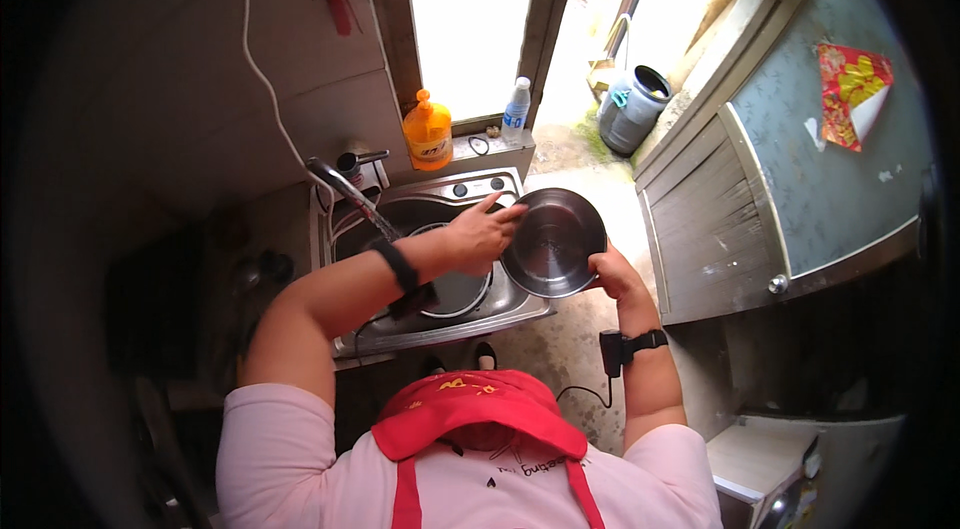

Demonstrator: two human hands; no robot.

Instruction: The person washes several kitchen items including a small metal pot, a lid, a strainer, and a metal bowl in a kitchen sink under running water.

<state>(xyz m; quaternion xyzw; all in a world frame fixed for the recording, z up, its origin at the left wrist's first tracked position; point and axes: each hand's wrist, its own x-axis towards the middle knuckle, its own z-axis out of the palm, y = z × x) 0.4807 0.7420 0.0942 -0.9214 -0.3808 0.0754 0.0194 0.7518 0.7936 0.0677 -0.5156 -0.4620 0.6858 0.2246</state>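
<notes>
My right hand (618, 271) grips a round stainless steel pot (553, 244) by its right side, thumb over the rim. The pot is tilted so that its inside faces me, and it hangs over the right edge of the metal sink (517, 315). My left hand (484, 233) is beside the pot's left rim with fingers spread; whether the fingertips touch it I cannot tell. Under my left forearm a round vessel (459, 295) sits in the sink, partly hidden. Water runs from the curved faucet (345, 188) behind that forearm.
An orange pump bottle (428, 135) and a clear plastic bottle (516, 111) stand on the window ledge behind the sink. A dark cup with a handle (351, 165) is near the faucet. At right stands a wooden door (720, 221); a barrel (634, 113) is outside.
</notes>
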